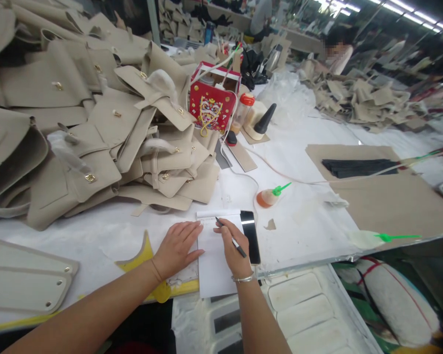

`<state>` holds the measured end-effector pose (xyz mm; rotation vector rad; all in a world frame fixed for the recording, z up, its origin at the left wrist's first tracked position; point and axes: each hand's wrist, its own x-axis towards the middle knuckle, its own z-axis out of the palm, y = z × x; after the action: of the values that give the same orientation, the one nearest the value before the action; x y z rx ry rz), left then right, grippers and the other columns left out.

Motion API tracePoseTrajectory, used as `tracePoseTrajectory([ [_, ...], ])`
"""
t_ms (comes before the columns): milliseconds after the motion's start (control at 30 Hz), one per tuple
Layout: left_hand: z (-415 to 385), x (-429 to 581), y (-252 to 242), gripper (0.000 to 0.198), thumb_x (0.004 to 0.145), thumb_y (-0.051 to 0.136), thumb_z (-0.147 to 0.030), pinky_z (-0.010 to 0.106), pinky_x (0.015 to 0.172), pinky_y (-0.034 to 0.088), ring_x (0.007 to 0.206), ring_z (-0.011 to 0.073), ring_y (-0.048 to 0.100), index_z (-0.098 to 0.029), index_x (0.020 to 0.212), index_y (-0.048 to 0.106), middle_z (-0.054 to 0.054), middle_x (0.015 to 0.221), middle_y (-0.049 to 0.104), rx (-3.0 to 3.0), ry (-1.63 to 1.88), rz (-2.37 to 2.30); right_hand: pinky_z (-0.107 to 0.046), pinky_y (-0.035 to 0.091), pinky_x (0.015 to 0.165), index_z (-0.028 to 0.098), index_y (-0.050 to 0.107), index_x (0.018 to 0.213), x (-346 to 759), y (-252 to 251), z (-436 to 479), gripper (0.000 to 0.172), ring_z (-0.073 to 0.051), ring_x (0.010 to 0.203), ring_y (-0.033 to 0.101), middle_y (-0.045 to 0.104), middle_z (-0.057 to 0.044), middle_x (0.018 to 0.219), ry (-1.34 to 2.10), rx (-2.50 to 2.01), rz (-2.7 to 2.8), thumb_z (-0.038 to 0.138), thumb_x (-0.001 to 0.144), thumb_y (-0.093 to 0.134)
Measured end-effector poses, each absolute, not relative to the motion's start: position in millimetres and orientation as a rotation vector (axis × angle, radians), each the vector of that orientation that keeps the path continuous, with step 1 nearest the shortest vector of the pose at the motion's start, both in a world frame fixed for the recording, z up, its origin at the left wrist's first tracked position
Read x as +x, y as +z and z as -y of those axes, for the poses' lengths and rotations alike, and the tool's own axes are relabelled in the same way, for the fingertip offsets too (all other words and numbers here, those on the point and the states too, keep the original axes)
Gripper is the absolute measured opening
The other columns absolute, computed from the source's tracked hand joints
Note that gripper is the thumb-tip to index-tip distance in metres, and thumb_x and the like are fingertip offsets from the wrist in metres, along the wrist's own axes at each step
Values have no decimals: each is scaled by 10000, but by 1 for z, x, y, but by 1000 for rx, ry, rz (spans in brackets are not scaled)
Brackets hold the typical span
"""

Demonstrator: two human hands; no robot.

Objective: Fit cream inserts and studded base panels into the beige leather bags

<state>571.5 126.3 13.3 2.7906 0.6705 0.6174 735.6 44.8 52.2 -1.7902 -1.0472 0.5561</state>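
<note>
My right hand (235,250) grips a dark pen (238,247), its tip near the top of a white notepad (216,275). Small marks show along the pad's upper lines, too small to read. My left hand (179,246) lies with its fingers stretched out at the pad's left edge, holding nothing. A black smartphone (251,241) lies just right of the pad, partly behind my right hand. Under my left wrist is a yellow piece (136,258) with a curved edge.
Beige bag pieces (96,123) with gold clasps pile up on the left. Behind stands a red box (212,105). Glue bottles (268,197) with green tips, cables and brown board (398,201) lie rightward. A white slotted tray (302,305) sits below the table edge. A person (339,54) is farther back.
</note>
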Motion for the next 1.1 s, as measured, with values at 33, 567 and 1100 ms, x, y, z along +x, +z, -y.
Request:
tracePoseTrajectory([
  [33, -127, 570, 6, 556, 824, 502, -451, 451, 967, 336, 1154, 277, 427, -114, 1263, 446, 131, 1279, 502, 2803, 544, -680, -320, 464, 834, 197, 608, 1031, 737, 44, -48, 255, -174, 899, 613, 653, -49, 991, 522, -1798, 1090, 319, 858, 466],
  [567, -125, 570, -8, 566, 819, 465, -487, 451, 1011, 263, 1181, 287, 406, -153, 1276, 458, 108, 1345, 445, 2791, 385, -729, -303, 438, 808, 186, 605, 889, 732, 7, -58, 186, -161, 834, 572, 636, -39, 871, 273, -1975, 1343, 259, 866, 435],
  [1100, -125, 570, -9, 571, 826, 448, -498, 447, 1011, 260, 1185, 285, 400, -151, 1280, 453, 104, 1350, 440, 2795, 379, -734, -309, 452, 782, 186, 595, 875, 732, 6, -57, 197, -166, 804, 575, 627, -43, 835, 296, -1931, 1263, 256, 859, 412],
])
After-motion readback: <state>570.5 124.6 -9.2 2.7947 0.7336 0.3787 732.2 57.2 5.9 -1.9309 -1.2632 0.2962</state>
